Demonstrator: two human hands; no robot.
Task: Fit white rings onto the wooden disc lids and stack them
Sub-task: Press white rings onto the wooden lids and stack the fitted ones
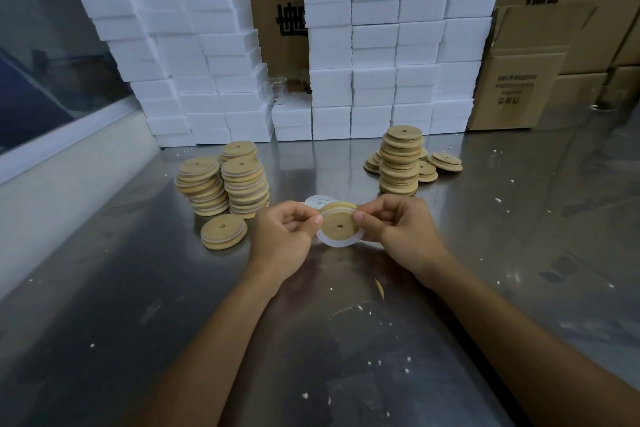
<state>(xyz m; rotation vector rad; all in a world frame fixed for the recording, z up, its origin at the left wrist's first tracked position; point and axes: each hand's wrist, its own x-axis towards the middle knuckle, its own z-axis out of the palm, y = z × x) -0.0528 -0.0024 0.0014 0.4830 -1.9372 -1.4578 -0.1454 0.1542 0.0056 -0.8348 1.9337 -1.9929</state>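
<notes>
Both hands hold a round wooden disc lid with a centre hole (pixel 338 226) above the steel table, a thin white ring (pixel 337 243) partly round its rim.

The left hand (pixel 284 239) pinches the lid's left edge with curled fingers, and the right hand (pixel 405 232) pinches its right edge the same way; the ring hangs loose below the lid. More white rings (pixel 317 202) lie just behind. Left of the hands sit a short pile of ringed lids (pixel 224 231) and taller ringed stacks (pixel 223 182); far right stands a stack of plain wooden lids (pixel 401 159). White foam blocks (pixel 374 45) and cardboard cartons (pixel 519 80) line the back of the shiny metal table (pixel 138 288).
</notes>
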